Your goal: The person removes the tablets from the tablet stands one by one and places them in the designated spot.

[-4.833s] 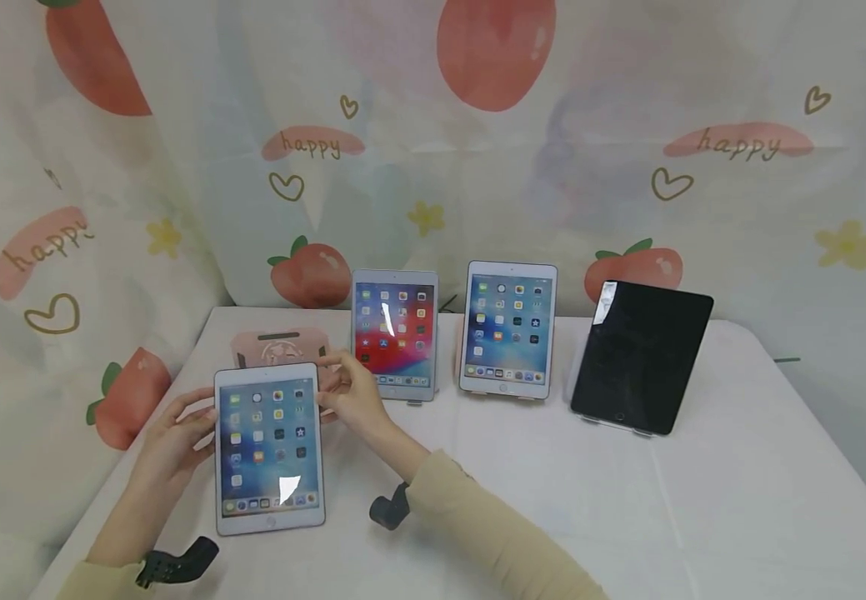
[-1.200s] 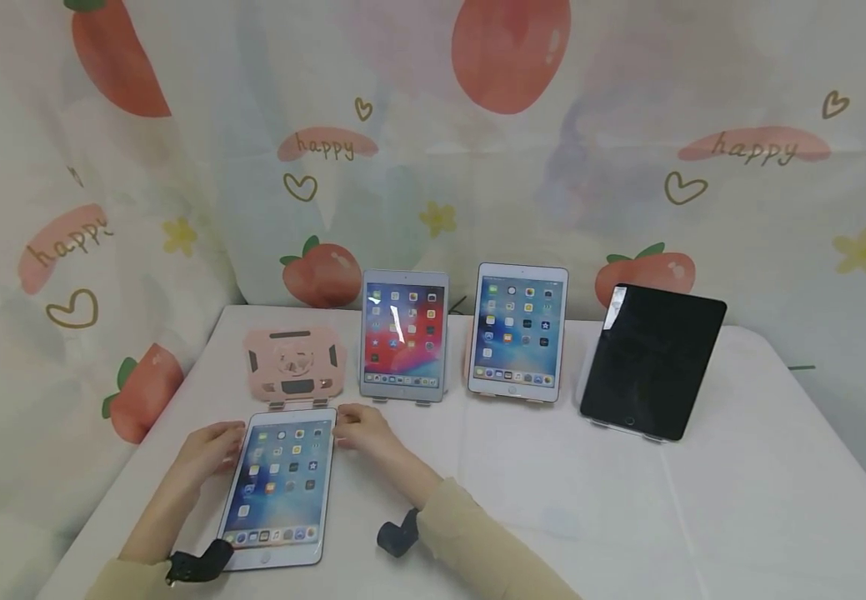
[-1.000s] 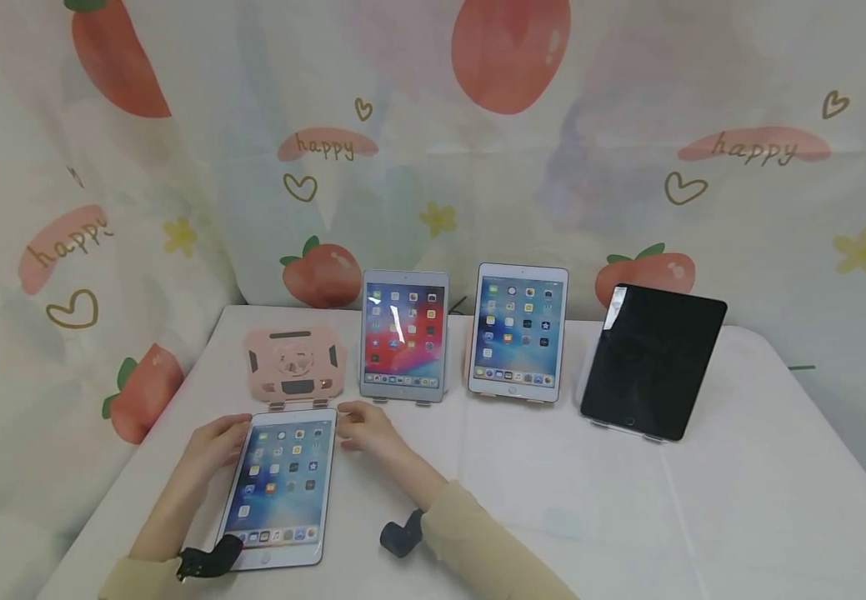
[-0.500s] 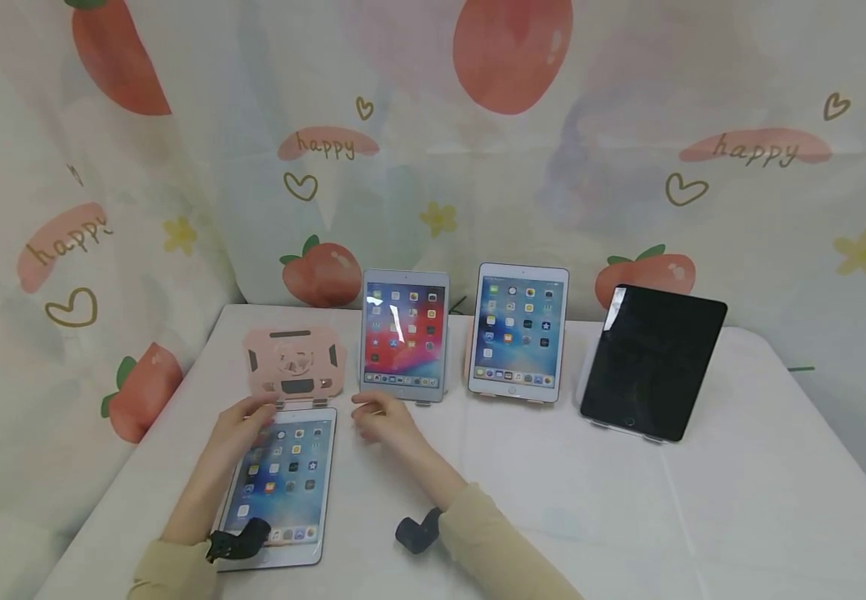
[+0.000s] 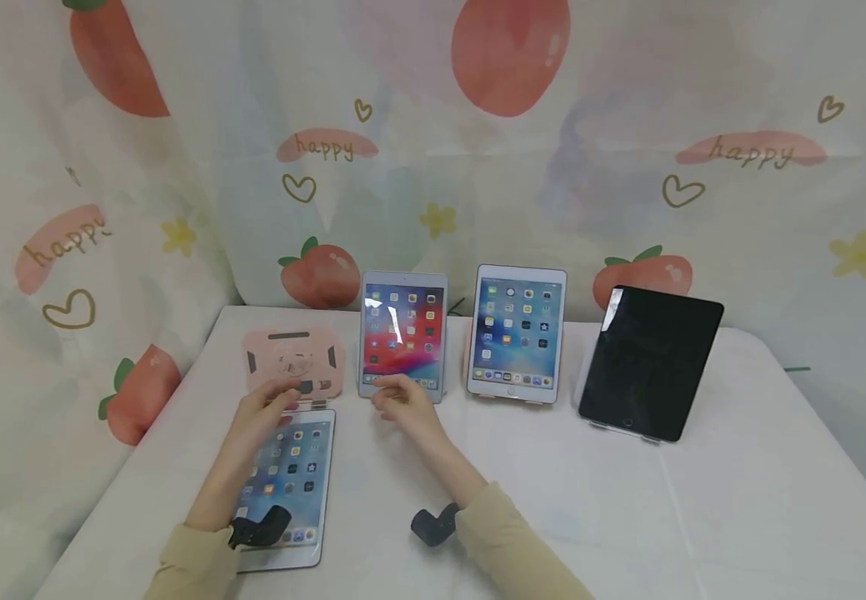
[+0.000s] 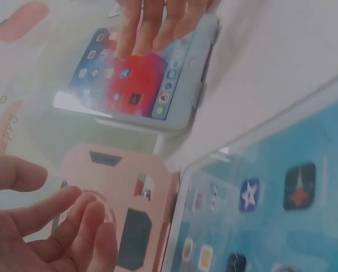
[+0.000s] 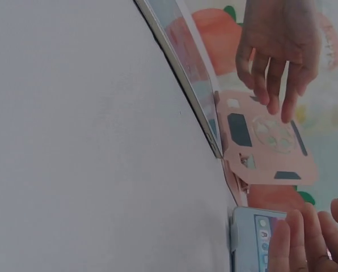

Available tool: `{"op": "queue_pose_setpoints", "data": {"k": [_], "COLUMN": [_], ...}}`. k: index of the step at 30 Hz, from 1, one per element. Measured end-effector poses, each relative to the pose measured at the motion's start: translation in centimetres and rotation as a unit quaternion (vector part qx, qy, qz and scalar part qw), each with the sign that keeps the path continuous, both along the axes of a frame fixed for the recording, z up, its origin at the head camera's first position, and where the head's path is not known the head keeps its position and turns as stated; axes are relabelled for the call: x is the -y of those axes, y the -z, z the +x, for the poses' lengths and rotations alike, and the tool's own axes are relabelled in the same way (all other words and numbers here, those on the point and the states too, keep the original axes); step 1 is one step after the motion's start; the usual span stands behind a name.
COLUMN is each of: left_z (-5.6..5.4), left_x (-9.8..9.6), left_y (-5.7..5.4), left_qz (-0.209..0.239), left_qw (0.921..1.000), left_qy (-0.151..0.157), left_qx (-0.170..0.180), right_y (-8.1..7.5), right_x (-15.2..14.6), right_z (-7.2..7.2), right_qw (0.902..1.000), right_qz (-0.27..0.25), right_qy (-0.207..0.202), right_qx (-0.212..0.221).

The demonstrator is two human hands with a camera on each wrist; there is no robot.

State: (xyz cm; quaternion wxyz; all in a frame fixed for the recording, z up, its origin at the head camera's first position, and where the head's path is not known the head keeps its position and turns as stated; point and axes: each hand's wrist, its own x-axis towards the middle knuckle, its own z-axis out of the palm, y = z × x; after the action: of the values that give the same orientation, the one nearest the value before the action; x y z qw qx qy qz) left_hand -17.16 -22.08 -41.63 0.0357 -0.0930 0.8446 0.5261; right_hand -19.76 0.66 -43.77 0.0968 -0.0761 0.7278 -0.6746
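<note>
A white tablet (image 5: 290, 483) with a lit blue screen lies on the table at front left, its top edge by the foot of a pink tablet stand (image 5: 293, 354). Over the tablet hovers my left hand (image 5: 252, 425), fingers loosely bent, with nothing in them; the arm hides the tablet's left part. My right hand (image 5: 413, 412) is in front of a tablet with a red and blue screen (image 5: 402, 329), covering its lower edge. In the left wrist view the right hand's fingers (image 6: 149, 28) hang relaxed and grip nothing. Cut-outs show in the pink stand's plate (image 7: 265, 141).
Farther right, a white tablet with a blue screen (image 5: 517, 333) and a dark-screened tablet (image 5: 650, 362) lean on stands. A white cloth covers the table (image 5: 553, 500). Behind hangs a patterned curtain (image 5: 417, 108).
Both hands held the white tablet up in front of the pink stand; it was lowered onto the table. The hands let go, then moved up and to the right.
</note>
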Motion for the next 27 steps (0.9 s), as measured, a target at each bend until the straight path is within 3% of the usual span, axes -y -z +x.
{"op": "queue_pose_setpoints", "data": {"k": [9, 19, 27], "left_z": [-0.9, -1.9, -3.1], "left_x": [-1.5, -3.2, -4.3], "left_y": [-0.9, -1.1, -0.9], "left_qz": [0.026, 0.061, 0.058], "left_qw": [0.9991, 0.9959, 0.9944], "left_qy": [0.011, -0.008, 0.0], "left_qx": [-0.03, -0.067, -0.089], "right_y": [-0.8, -1.7, -2.3], "right_x": [-1.3, -2.6, -3.7], "right_z": [-1.0, -1.7, -2.5], "right_qw": [0.9979, 0.9955, 0.9909], "right_qz": [0.006, 0.014, 0.036], "right_qy": [0.057, 0.07, 0.101], "right_qx": [-0.03, -0.062, -0.082]}}
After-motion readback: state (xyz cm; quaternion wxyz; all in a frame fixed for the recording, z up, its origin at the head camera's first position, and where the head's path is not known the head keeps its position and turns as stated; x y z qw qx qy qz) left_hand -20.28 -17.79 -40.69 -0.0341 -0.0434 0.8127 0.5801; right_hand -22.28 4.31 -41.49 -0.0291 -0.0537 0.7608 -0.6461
